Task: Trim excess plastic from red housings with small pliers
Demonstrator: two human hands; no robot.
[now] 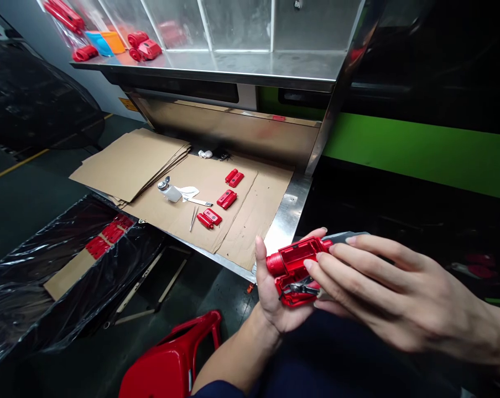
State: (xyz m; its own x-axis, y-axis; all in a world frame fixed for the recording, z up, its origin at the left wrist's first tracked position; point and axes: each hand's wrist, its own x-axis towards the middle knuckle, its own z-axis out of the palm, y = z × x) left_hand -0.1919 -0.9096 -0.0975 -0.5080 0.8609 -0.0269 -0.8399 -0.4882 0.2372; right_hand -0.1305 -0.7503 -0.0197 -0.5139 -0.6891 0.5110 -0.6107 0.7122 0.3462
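My left hand (270, 293) cradles a red plastic housing (293, 265) from below, thumb up along its left end, open side facing me. My right hand (383, 287) comes in from the right. Its fingers are pinched on a small grey-handled cutting tool (341, 238) whose dark tip (302, 287) sits at the lower edge of the housing. Both hands are close over my lap, in front of the workbench's near corner.
The steel workbench (287, 213) carries cardboard sheets (129, 160), three pairs of red parts (226, 199), tweezers (194, 216) and a small white bottle (171, 192). A plastic-lined box of red parts (109, 235) stands left. A red stool (171, 359) is below. More red parts lie on the upper shelf (144, 48).
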